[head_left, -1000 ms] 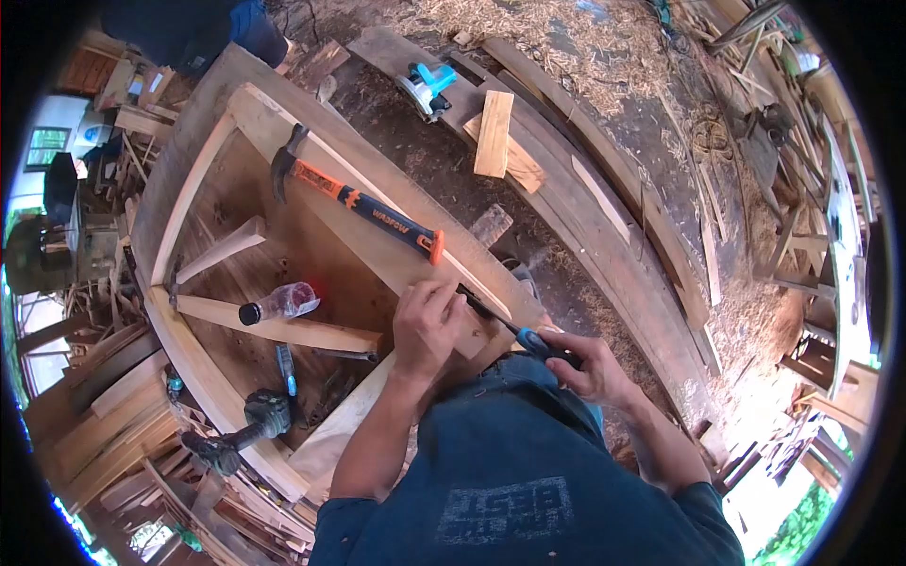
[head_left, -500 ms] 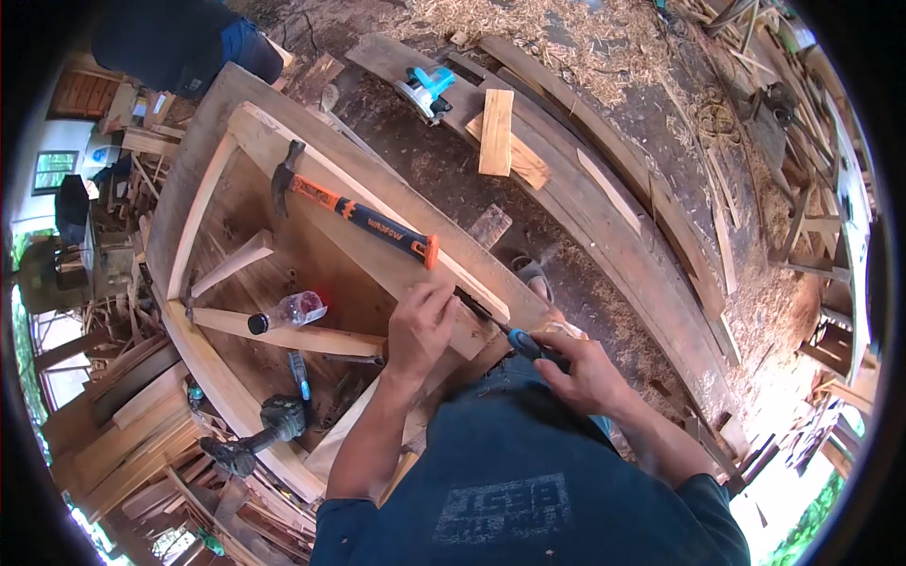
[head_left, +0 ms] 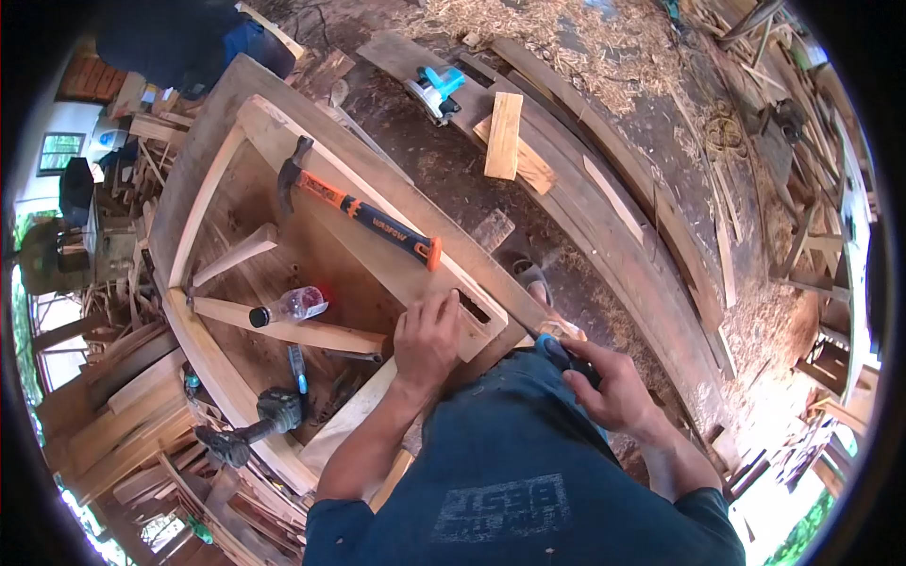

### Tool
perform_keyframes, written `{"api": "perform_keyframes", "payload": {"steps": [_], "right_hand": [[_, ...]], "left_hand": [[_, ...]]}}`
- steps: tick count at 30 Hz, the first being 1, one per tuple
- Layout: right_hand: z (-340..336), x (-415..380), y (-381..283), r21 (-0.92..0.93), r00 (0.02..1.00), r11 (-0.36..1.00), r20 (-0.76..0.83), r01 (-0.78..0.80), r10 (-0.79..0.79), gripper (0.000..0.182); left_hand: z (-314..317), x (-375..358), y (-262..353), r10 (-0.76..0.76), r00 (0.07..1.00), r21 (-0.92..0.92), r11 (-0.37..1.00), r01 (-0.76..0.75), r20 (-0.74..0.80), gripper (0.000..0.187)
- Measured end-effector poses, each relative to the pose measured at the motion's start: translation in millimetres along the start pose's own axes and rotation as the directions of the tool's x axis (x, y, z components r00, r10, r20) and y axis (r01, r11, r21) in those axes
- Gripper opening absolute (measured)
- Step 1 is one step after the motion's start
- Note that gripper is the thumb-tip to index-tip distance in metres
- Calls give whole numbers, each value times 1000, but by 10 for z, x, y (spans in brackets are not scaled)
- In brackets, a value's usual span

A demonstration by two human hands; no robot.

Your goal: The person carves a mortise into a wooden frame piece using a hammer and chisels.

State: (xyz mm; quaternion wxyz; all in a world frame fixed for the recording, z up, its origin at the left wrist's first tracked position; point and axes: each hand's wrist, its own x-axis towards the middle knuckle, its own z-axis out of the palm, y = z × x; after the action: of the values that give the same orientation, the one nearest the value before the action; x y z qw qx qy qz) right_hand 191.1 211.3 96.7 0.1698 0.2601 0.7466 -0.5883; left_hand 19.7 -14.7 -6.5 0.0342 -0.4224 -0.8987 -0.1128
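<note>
A pale wooden beam (head_left: 377, 198) with a dark slot cut near its close end lies on a wide board. My left hand (head_left: 427, 341) rests beside that slot, fingers bent and close together; whatever may be under the fingertips is hidden. In my right hand (head_left: 604, 377) is a chisel (head_left: 559, 353) with a blue and black handle. Its thin metal shaft points up-left toward the beam's end, apart from the slot. An orange and black claw hammer (head_left: 373, 219) lies along the beam, its head away from me.
A plastic bottle (head_left: 291, 307) lies on a crosspiece, near a cordless power tool (head_left: 274, 415). A blue circular saw (head_left: 436, 92) and short offcuts sit on long planks (head_left: 585, 217) at the right. Shavings (head_left: 604, 57) cover the ground. Dark clothing of another person (head_left: 170, 42) shows at the upper left.
The chisel has come out of the slot, drawn back toward the lower right by my right hand. My left hand has shifted slightly, its fingers still by the slot.
</note>
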Motion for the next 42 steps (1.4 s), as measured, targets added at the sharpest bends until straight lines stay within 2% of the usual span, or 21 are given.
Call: {"api": "perform_keyframes", "payload": {"steps": [5, 8, 9, 12, 15, 20, 23, 29, 32, 35, 38, 41, 42], "right_hand": [[-123, 180, 83, -8, 998, 998, 0, 62, -62, 43], [-131, 315, 223, 8, 990, 990, -26, 140, -139, 41], [-142, 350, 264, 12, 983, 984, -41, 177, -177, 40], [-235, 437, 283, 11, 987, 987, -14, 163, -163, 40], [-349, 517, 273, -4, 997, 997, 23, 77, -77, 38], [-508, 685, 323, -23, 992, 993, 61, 115, -113, 38], [-619, 787, 364, -27, 987, 991, 96, 133, -130, 38], [-849, 965, 423, -61, 968, 971, 119, 230, -221, 38], [-917, 1041, 456, -52, 962, 969, 148, 240, -230, 38], [-962, 1101, 492, -64, 954, 964, 177, 256, -242, 38], [-1005, 1141, 472, -82, 947, 961, 211, 265, -243, 40], [-1015, 1158, 491, -75, 930, 949, 236, 308, -283, 43], [-1016, 1160, 496, -71, 920, 940, 245, 333, -307, 44]], "left_hand": [[-20, 25, 77, -62, 998, -48, 997, 63, 17, 25], [-20, 88, 137, -217, 976, -219, 951, 216, 23, 20], [-14, 115, 148, -234, 972, -209, 949, 236, 35, 19], [-7, 181, 194, -277, 959, -167, 944, 283, 61, 16], [-19, 229, 267, -299, 950, -90, 948, 306, 86, 15], [-32, 335, 370, -391, 903, 41, 920, 390, 176, 22], [-1, 385, 400, -465, 861, 59, 884, 463, 208, 20], [93, 418, 525, -568, 820, -1, 822, 569, 76, 14], [123, 384, 565, -563, 826, -21, 826, 563, 19, 13], [122, 381, 568, -543, 837, 28, 840, 542, 67, 12], [79, 347, 603, -564, 826, 41, 826, 563, 14, 9], [-240, 373, 686, -569, 818, -198, 814, 546, -86, 7], [-285, 287, 663, -614, 788, -277, 764, 583, -37, 8]]}}
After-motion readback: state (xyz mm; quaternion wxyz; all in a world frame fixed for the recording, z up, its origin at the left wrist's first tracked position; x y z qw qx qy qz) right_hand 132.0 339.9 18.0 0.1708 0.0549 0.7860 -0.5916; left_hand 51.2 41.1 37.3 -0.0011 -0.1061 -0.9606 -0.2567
